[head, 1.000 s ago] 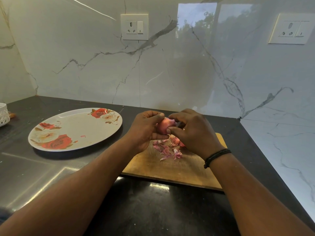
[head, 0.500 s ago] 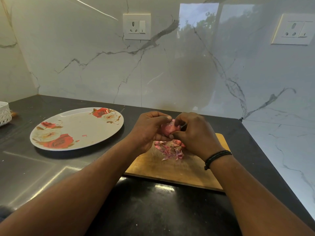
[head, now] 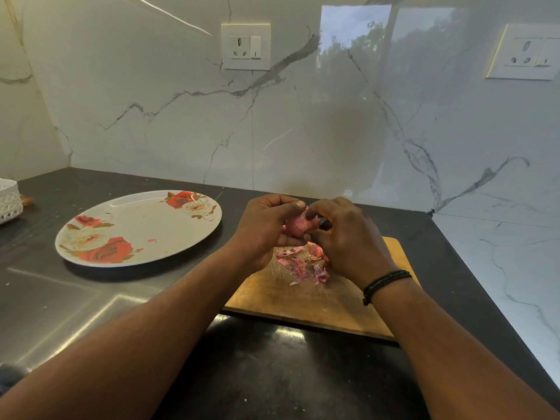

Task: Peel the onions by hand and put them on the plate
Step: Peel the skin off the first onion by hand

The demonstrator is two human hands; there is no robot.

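Two hands meet above a wooden cutting board [head: 306, 301] on a dark kitchen counter [head: 272, 374], working a small pink onion [head: 298, 227] between them. The left hand [head: 266, 225] cups the bulb from the side and below, fingers curled round it, thumb resting near its top. The right hand [head: 348, 237] — a black braided band [head: 385, 283] at its wrist — curls in from the other side, fingertips pinching a flap of skin at the onion's upper end. The onion is held clear of the board, partly hidden by both hands.

Beneath it, a scatter of pink and purple onion peels [head: 304, 265] lies on the board. To the left, well apart from the board, sits an oval white plate [head: 139, 228] printed with red roses — no onion on it, only a small pink fleck. A white lattice basket [head: 9, 201] shows at the far left edge, and two switch sockets [head: 245, 47] are set in the marble backsplash [head: 169, 110].
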